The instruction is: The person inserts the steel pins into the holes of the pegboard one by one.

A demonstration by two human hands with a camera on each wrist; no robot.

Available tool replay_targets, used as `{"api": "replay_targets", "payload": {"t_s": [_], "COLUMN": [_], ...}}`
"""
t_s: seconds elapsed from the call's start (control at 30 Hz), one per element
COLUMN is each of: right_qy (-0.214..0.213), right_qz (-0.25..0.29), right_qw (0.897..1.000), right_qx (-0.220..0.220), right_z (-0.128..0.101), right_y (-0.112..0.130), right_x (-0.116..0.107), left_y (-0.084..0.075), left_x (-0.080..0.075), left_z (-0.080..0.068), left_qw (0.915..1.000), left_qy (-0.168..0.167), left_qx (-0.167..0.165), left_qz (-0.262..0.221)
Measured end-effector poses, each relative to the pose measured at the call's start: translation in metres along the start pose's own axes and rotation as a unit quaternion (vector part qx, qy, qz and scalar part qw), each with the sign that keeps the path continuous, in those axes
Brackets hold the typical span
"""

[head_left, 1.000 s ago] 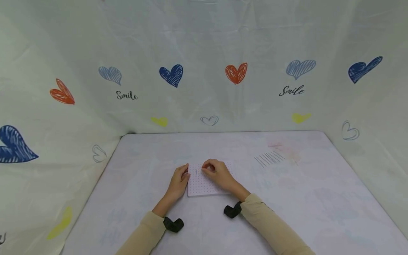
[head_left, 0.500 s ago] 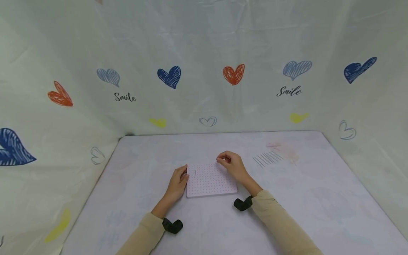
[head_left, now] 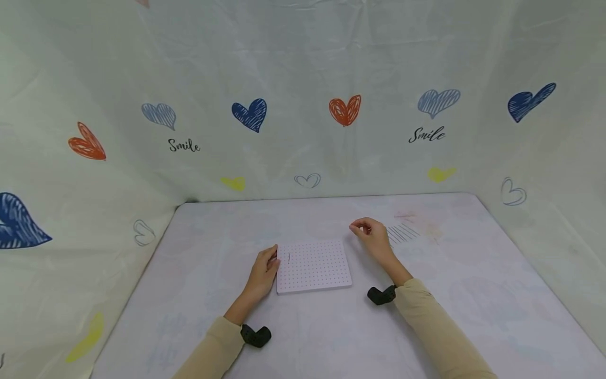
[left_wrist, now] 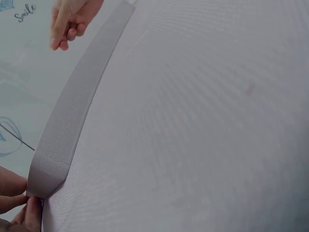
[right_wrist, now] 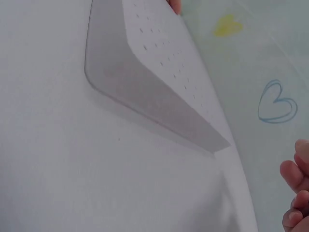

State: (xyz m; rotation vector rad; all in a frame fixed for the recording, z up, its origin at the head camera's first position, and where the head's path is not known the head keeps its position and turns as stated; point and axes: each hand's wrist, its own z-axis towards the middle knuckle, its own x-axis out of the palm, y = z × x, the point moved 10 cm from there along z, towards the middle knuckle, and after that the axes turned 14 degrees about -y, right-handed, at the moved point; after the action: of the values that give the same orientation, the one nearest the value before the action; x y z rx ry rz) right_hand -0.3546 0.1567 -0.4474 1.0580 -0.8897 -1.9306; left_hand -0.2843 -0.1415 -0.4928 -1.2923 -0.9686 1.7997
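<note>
A pale square board [head_left: 314,268] with rows of small holes lies on the table. One thin dark stick [head_left: 290,258] stands upright near its left side, and part of that stick [left_wrist: 18,137] shows in the left wrist view. My left hand [head_left: 261,272] holds the board's left edge, thumb and fingers at the corner [left_wrist: 48,181]. Beyond the board's far right corner, my right hand [head_left: 374,241] hovers over the table with loosely bent fingers. Nothing visible lies between its fingertips. Just right of it, a slanted row of several thin dark sticks [head_left: 403,233] is partly covered by the hand.
The white table [head_left: 450,310] runs back to a pale curtain [head_left: 298,58] printed with hearts and lettering. Faint red marks [head_left: 404,215] show on the table behind the sticks. A black wrist device [head_left: 381,295] sits on each arm.
My right hand has lifted off the board and moved right, to beside the row of sticks. My left hand stays at the board's left edge. The view has shifted slightly.
</note>
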Motion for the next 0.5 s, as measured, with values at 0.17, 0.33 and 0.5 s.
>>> {"api": "replay_targets", "payload": {"t_s": [0.17,0.33,0.5], "right_qy": [-0.053,-0.076,-0.091], "right_qz": [-0.012,-0.029,-0.047], "right_qw": [0.999,0.996,0.993], "right_qx": [0.002,0.026,0.054], "right_z": [0.006,0.006,0.004], "right_y": [-0.016,-0.034,-0.049], "right_x": [-0.022,-0.037,-0.047], "left_y": [0.001,0.001,0.001], "left_x": [0.0,0.0,0.0], "left_z": [0.001,0.001,0.001], "left_qw": [1.0,1.0,0.9999], "left_qy": [0.001,0.0,-0.001], "left_qx": [-0.002,0.007,0.01], "left_qz": [-0.002,0.002,-0.002]}}
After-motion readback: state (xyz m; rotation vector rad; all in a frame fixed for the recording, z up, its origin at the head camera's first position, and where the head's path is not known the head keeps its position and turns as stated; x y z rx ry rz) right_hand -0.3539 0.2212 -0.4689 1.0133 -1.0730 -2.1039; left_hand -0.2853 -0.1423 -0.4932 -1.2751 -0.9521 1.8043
